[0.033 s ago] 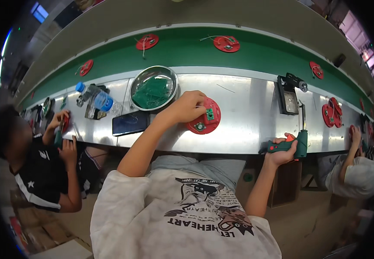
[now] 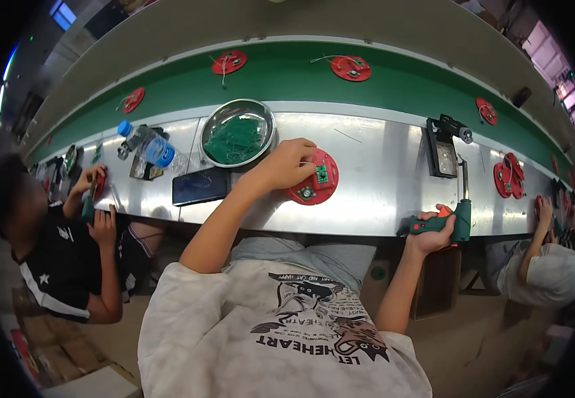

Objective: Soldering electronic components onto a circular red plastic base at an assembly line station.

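Observation:
A round red disc (image 2: 324,191) lies on the metal workbench in front of me. It carries a small green circuit board (image 2: 322,174) and a round silver part (image 2: 306,194). My left hand (image 2: 292,163) is closed over the disc's upper left side, its fingertips curled down at the board and partly hidden. Off to the right, my right hand (image 2: 435,233) wraps around the dark green grip of a soldering gun (image 2: 461,222) with an orange trigger. Its metal barrel points away from me, the tip near a black-framed stand (image 2: 443,156), apart from the disc.
A steel bowl (image 2: 271,136) of green boards and wires stands behind a dark phone (image 2: 200,186). Further left lies a plastic bottle (image 2: 158,151). More red discs (image 2: 509,176) lie right. A green strip (image 2: 287,73) carries several discs. Co-workers (image 2: 68,259) sit on both sides.

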The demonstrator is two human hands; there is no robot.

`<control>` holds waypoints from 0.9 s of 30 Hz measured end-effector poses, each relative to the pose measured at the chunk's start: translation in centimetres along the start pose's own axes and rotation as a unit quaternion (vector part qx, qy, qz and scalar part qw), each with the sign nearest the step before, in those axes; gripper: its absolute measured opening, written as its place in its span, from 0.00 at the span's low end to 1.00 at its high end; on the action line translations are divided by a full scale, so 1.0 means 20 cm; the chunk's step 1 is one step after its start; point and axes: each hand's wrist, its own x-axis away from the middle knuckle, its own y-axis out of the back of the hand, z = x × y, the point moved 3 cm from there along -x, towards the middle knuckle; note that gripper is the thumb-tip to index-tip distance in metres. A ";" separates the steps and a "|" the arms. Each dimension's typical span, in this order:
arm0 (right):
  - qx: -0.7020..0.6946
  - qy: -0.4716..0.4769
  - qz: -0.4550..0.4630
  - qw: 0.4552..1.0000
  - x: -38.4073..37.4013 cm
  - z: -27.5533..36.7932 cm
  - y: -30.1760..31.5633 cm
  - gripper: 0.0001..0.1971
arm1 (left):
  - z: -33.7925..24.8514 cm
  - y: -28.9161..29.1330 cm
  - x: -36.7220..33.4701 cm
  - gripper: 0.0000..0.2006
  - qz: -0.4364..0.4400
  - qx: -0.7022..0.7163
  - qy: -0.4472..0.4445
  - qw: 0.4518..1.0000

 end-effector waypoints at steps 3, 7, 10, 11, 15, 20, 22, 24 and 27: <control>0.028 0.010 0.052 0.998 0.01 -0.02 0.01 0.21 | 0.02 0.04 0.10 0.08 -0.109 -0.078 -0.029 0.991; 0.037 0.013 0.044 0.998 0.03 0.00 0.02 0.20 | 0.22 0.27 0.16 0.07 -0.166 -0.212 0.061 0.961; 0.044 0.023 0.041 0.998 0.03 0.00 0.01 0.18 | 0.42 0.41 0.19 0.07 -0.127 -0.280 0.123 0.943; 0.051 0.027 0.052 0.997 0.03 0.00 0.00 0.18 | 0.47 0.41 0.20 0.06 -0.086 -0.279 0.154 0.944; 0.045 0.026 0.045 0.998 0.02 0.00 0.01 0.18 | 0.50 0.45 0.18 0.06 -0.055 -0.273 0.135 0.951; 0.069 0.037 0.070 0.994 0.02 0.02 0.01 0.19 | 0.51 0.49 0.20 0.07 -0.168 -0.136 0.058 0.975; 0.069 0.032 0.068 0.995 0.01 0.01 0.02 0.20 | 0.46 0.50 0.19 0.07 -0.189 -0.082 0.071 0.976; 0.078 0.018 0.080 0.994 0.01 0.01 0.03 0.22 | 0.38 0.49 0.22 0.09 -0.237 -0.041 0.064 0.968; 0.089 0.015 0.096 0.991 0.00 -0.01 0.06 0.22 | 0.28 0.44 0.22 0.09 -0.251 0.018 0.082 0.964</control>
